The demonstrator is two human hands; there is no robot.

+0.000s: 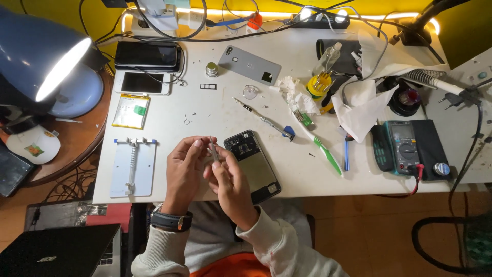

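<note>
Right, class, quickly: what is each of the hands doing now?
Left hand: pinching a thin tool.
Right hand: closed on the same tool.

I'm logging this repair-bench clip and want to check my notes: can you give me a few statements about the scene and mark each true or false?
1. Both hands, left hand and right hand, hold a small thin part between them. True.
2. The opened phone lies on the white table just right of the hands. True.
3. The green toothbrush lies on the floor. False: it lies on the table, right of the opened phone.
4. The blue desk lamp is switched off. False: it shines.
5. A watch sits on the left wrist. True.
6. The multimeter lies at the table's left edge. False: it lies at the right.
</note>
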